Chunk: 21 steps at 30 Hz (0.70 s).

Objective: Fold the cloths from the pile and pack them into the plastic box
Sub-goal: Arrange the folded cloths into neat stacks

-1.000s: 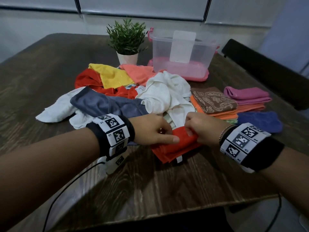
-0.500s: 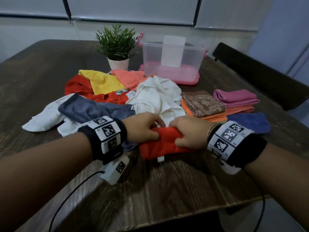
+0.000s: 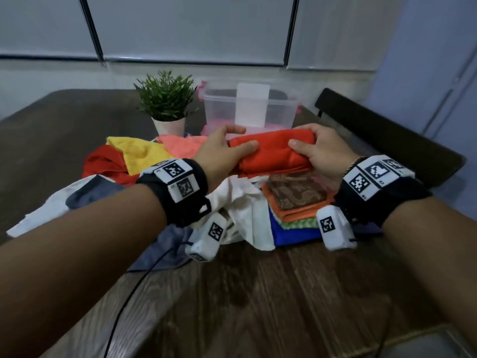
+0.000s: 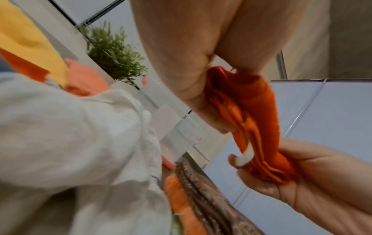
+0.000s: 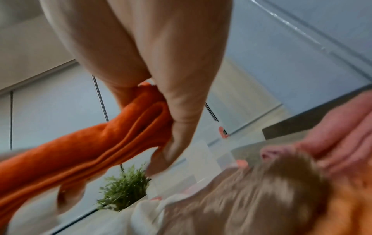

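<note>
Up in the air goes the folded red-orange cloth (image 3: 271,153), held above the pile of loose cloths (image 3: 144,161) and in front of the clear plastic box (image 3: 222,109), with the left hand (image 3: 222,153) gripping its left end, thumb on top and fingers curled under, and the right hand (image 3: 320,151) clamping the right end the same way! From the left wrist view a white tag (image 4: 244,157) dangles off the cloth's edge by the right hand's fingers. Below sits a stack of folded cloths topped by a brown patterned cloth (image 3: 296,195), a white cloth (image 3: 247,210) bunched beside it, and a potted plant (image 3: 166,99) just left of the box on the dark wooden table (image 3: 258,293).
</note>
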Motion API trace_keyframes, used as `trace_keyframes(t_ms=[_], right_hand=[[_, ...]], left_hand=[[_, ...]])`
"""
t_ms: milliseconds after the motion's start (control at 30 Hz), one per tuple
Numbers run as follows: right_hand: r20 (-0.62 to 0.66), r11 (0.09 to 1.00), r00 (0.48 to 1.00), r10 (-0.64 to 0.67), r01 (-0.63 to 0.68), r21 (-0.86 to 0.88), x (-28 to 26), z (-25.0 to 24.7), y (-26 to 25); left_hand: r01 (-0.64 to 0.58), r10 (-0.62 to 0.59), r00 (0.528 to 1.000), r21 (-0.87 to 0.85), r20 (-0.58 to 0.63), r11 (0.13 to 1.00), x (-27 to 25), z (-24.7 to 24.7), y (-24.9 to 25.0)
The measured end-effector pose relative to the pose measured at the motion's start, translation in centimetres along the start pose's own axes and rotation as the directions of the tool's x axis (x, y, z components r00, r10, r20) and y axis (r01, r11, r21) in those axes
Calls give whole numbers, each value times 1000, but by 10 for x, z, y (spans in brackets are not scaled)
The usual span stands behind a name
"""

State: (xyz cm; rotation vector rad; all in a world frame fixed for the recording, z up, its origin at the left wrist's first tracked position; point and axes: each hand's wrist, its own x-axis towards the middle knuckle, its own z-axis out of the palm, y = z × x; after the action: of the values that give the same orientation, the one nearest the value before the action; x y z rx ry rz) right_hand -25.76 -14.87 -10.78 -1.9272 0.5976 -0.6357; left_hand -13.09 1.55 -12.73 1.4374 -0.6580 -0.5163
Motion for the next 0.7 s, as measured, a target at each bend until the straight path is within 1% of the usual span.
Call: trace_keyframes(t_ms=[33,100,200,267,333,400,467,500,567,633,700], right_hand=[[-30,1000,1000,5,-5,-5,6,-8,-1],[-77,999,997,31,-32,-9,17,-26,-1],[-164,996,985,54,-66,-63,28,-53,4],[-222,995,973,60,-76,-65,32,-71,8],[-214,982,976,46,-83,-168,32,-89,13],[-200,956,979,36,-92,-279,32,-108,26],[-206,923,978,40,-115,-366,28,-121,39],[-219,903,974,62,-147,-403,26,-127,47],[-230,869,963,139,-230,-437,21,-137,62],[-219,822,953,207,-291,-490,14,-144,73],[-214,772,940,267,-342,-537,12,-148,86]], left_hand=[[48,-47,998,-39,45,998,4,12,6],[101,-98,990,-20,99,995,13,33,11],[98,-98,993,7,67,995,27,59,16],[95,-96,995,27,39,995,36,73,17],[100,-103,994,74,38,992,42,86,16],[84,-99,991,155,89,984,44,99,15],[56,-95,978,203,188,978,42,116,12],[41,-92,968,216,234,976,41,126,11],[15,-97,953,275,288,961,37,143,7],[-44,-97,946,419,308,907,38,157,1],[-114,-93,940,560,327,820,41,166,-8]])
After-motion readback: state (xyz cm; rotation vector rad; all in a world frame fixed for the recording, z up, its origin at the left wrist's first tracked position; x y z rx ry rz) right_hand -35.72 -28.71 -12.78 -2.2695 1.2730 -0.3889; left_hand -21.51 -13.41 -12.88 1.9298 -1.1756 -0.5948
